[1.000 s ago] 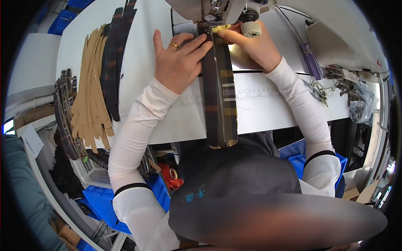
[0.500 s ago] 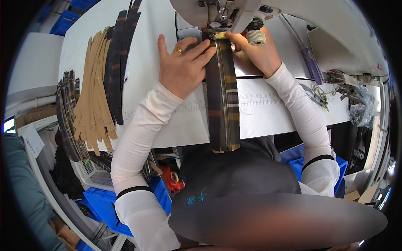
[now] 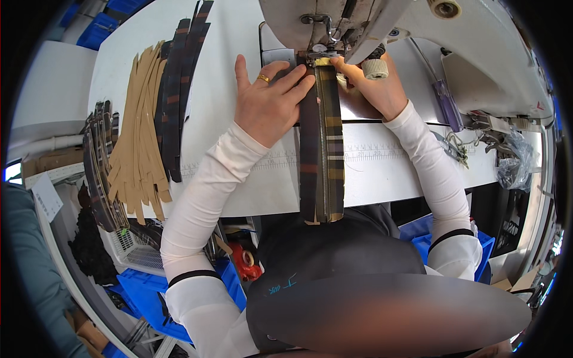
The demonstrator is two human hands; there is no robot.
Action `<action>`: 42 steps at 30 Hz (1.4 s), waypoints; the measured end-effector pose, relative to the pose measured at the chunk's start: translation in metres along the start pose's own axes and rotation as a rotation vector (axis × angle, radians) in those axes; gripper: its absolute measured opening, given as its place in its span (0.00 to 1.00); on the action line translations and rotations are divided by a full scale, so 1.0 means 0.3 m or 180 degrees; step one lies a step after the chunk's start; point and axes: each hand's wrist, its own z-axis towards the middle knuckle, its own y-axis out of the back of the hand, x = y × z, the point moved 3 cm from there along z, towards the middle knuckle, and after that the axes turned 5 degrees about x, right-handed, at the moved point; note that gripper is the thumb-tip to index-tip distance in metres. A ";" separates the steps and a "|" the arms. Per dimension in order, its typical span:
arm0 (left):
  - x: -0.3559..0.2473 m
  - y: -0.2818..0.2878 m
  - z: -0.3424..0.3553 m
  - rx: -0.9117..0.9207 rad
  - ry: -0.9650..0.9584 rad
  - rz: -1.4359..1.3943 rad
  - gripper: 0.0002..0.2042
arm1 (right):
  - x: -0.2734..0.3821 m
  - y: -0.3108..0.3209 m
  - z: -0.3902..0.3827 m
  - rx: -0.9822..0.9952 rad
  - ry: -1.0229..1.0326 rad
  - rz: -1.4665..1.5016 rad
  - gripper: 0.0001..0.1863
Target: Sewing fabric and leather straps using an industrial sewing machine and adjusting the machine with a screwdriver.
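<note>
A long dark plaid strip with a metal zipper (image 3: 323, 143) down its middle runs from the sewing machine's presser foot (image 3: 323, 55) toward me and hangs past the table's front edge. My left hand (image 3: 270, 101), a ring on one finger, lies with fingers spread, its fingertips on the strip's left side just before the foot. On the other side, my right hand (image 3: 377, 86) has its thumb at the strip's right edge beside the foot and appears to pinch it. The other fingers are partly hidden, and the machine's ridged knob (image 3: 375, 68) covers part of that hand.
Tan strips (image 3: 138, 131) and dark plaid strips (image 3: 178, 101) lie at the table's left, with zippered strips (image 3: 98, 161) along its edge. A purple-handled screwdriver (image 3: 447, 105) and thread scraps (image 3: 458, 149) are on the right. Blue bins (image 3: 146, 298) stand below.
The whole view has shifted slightly, so everything sits a little lower and farther right. Both hands keep nearly the same place on the strip.
</note>
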 end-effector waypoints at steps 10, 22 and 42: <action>-0.001 0.004 0.001 -0.0081 -0.0016 -0.0020 0.15 | -0.001 0.006 0.004 -0.0054 0.0150 -0.0187 0.17; 0.006 -0.002 0.005 -0.0027 -0.0012 0.0067 0.15 | 0.008 0.014 0.005 0.0043 0.0193 -0.0244 0.16; 0.000 0.005 0.010 -0.0281 -0.0030 -0.0062 0.18 | 0.012 0.027 -0.020 0.0041 0.0507 -0.0216 0.16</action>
